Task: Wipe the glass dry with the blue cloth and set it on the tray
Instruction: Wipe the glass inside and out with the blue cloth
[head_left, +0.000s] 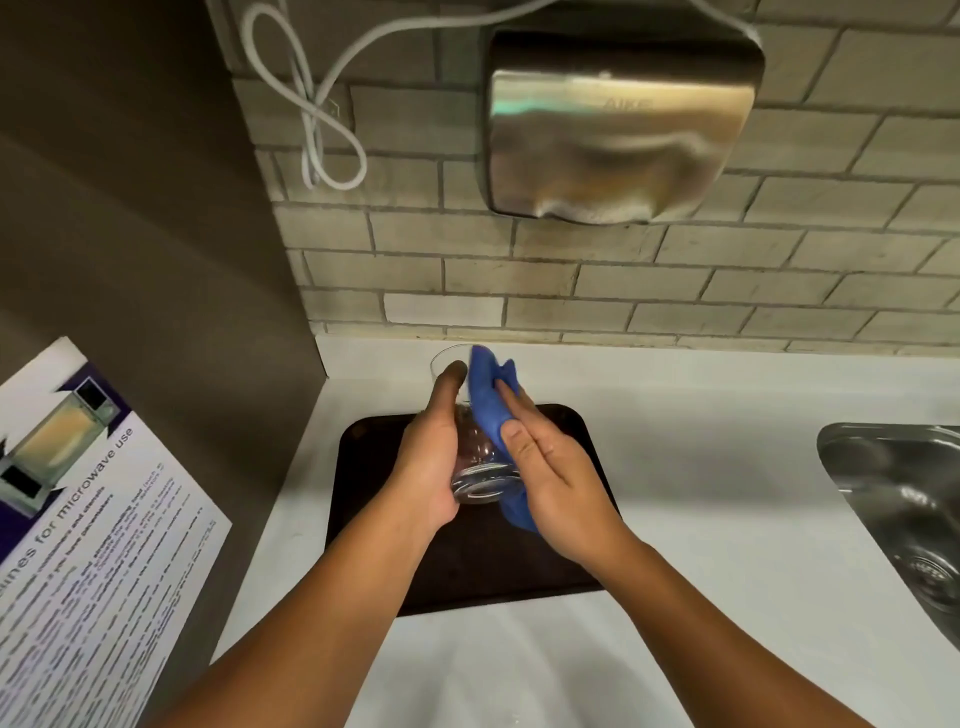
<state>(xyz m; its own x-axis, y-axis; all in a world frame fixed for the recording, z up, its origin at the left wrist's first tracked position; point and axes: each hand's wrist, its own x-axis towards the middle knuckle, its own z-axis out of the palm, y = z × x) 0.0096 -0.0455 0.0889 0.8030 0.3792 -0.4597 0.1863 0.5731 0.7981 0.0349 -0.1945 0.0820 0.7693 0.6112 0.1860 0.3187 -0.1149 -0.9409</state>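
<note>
We hold one glass (480, 457) tilted on its side above one dark tray (374, 499), base toward us and mouth toward 12 o'clock, so that its wall is open to the cloth and any drip falls on the tray. Our left hand (426, 467) cradles the glass from 9 o'clock, its fingers wrapped along the wall and closed on it to steady it. Our right hand (550, 478) lies flat at 3 o'clock, fingers (511, 408) pressed together, pinning one blue cloth (488, 400) against the glass; we judge the wiping step is in progress and the setting-down not yet done. The tray rests on the white table (701, 467), directly beneath both hands, ready to receive the glass. At 3 o'clock sits one sink (904, 499); at 12 o'clock one dryer (623, 130) hangs on the wall.
</note>
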